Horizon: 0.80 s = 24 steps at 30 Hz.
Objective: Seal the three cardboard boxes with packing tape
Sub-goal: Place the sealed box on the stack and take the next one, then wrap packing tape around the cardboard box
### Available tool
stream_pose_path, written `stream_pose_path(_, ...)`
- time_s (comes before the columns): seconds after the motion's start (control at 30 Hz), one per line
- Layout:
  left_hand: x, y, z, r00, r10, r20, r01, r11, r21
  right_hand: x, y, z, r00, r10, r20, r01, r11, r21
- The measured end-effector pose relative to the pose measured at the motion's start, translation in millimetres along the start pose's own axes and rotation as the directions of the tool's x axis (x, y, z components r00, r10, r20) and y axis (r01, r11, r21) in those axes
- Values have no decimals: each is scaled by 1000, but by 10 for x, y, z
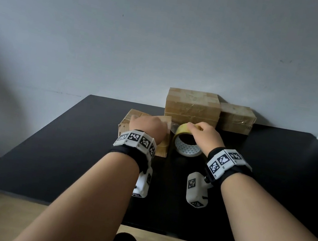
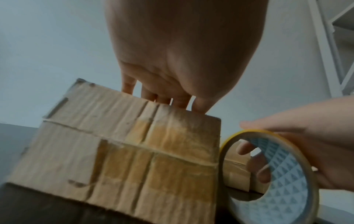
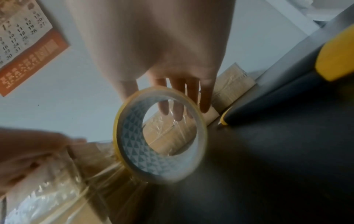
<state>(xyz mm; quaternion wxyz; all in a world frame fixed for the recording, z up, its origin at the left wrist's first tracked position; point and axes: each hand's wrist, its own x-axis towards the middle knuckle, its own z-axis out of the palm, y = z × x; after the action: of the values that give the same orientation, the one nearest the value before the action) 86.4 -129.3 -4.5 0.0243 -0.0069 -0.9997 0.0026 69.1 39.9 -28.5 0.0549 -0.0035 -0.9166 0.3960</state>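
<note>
A small cardboard box (image 1: 124, 128) (image 2: 134, 151) stands on the black table (image 1: 65, 146), with old tape strips on its side. My left hand (image 1: 146, 127) (image 2: 182, 60) rests on its top, fingers stretched flat over the far edge. Right beside the box, my right hand (image 1: 204, 135) (image 3: 162, 45) grips a roll of clear packing tape (image 1: 186, 149) (image 2: 283, 197) (image 3: 134, 141), thumb on the rim and fingers behind it. The roll stands on edge by the box's right side. A strip of clear tape (image 3: 107, 174) runs from the roll onto the box.
Two taped cardboard boxes stand against the wall: a larger one (image 1: 193, 105) and a smaller one (image 1: 236, 118) to its right. A yellow-and-black utility knife (image 3: 268, 98) lies on the table to the right. A calendar (image 3: 25, 45) hangs on the wall.
</note>
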Motion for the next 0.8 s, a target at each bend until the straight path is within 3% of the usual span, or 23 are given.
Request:
stream_pose_path(0.13, 156, 107, 40, 989, -113, -99, 95, 981, -168, 43, 20, 31, 1000, -8, -11, 8, 998, 55)
stream_pose_path(0.27, 284, 140, 148, 990, -134, -39, 115, 942, -315, 81, 49, 42, 1000, -7, 1, 7, 993, 119)
stream_pose_path(0.43, 367, 135, 199, 982, -101, 161, 136, 965, -225, 101, 60, 68, 1000, -7, 10, 5, 985, 172)
stream_pose_path(0.67, 354, 193, 230, 977, -160, 140, 186, 963, -193, 82, -12, 77, 999, -46, 19, 43, 993, 114)
stream_pose_path(0.8, 349, 203, 250, 976, -184, 118, 203, 964, -171, 76, 109, -82, 995, 32, -96, -33, 999, -15)
